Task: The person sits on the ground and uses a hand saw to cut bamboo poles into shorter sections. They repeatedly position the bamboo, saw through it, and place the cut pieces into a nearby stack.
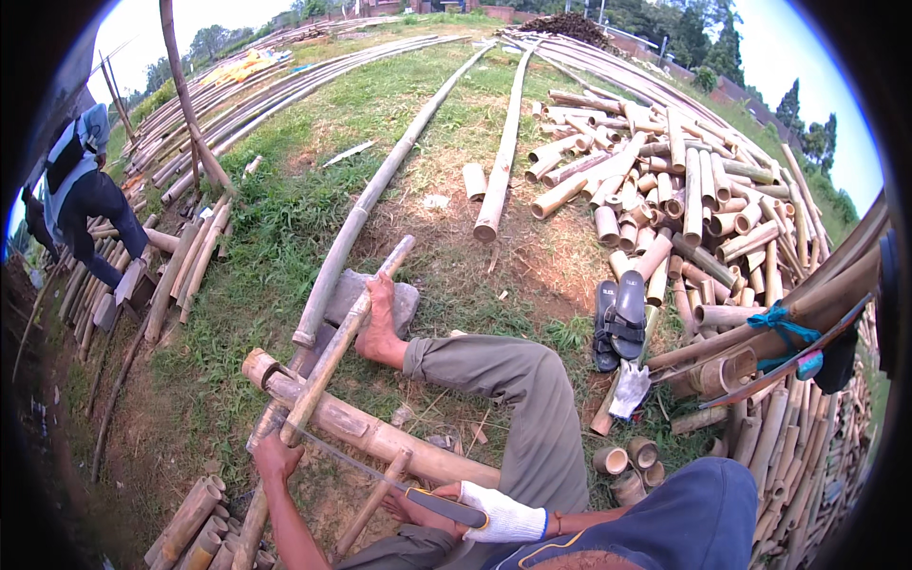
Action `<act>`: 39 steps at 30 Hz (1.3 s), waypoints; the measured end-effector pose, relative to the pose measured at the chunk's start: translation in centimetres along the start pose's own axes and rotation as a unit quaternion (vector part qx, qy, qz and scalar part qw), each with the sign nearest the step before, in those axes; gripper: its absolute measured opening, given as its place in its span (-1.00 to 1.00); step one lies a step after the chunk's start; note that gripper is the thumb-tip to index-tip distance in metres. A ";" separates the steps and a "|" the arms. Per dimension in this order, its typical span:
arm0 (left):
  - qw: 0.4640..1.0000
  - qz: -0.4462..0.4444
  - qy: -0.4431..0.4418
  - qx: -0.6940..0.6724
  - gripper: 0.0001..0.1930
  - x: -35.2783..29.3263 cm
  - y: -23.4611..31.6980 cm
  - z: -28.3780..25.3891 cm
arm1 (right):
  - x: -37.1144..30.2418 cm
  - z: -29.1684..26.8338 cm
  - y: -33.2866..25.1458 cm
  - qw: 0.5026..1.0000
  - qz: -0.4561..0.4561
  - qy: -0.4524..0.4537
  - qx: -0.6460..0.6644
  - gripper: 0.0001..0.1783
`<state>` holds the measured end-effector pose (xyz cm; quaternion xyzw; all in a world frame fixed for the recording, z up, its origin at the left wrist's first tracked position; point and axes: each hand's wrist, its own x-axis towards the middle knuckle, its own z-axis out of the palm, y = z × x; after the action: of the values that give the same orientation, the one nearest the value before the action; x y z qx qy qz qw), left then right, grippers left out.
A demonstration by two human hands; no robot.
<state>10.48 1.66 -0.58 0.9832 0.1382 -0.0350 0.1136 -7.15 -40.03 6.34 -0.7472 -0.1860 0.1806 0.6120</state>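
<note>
"Which step is this?"

"Sawing, seemingly: the gloved right hand is wrapped round the saw; the left hand grips the bamboo pole, lying across the log at near left (bare foot against it, farther off)."

"And next?"

"Probably steady strokes, left fingers kept clear."

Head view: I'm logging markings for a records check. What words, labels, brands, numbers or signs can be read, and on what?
Dark sandals: small pale lettering on the insoles, which I won't copy out.
Saw: no lettering I can make out.
Bamboo pole in the left hand: none seen.
Anything farther off is too small to read.
</note>
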 end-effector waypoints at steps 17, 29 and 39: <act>0.996 -0.023 0.080 0.043 -0.49 -1.1 -0.3 0.8 | 3.1 0.3 0.4 0.998 0.029 -0.046 0.027 -0.24; 0.997 -0.002 0.079 0.004 -0.40 -1.0 0.9 0.4 | 20.0 7.4 1.0 0.996 -0.072 0.014 0.045 -0.25; 0.999 -0.019 0.050 -0.001 -0.50 -0.6 -0.4 0.3 | -1.3 -0.5 -0.3 1.000 -0.003 0.009 0.030 -0.22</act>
<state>9.76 1.85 -0.87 0.9808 0.1628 0.0126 0.1070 -8.01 -41.08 6.83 -0.7297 -0.1771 0.1774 0.6361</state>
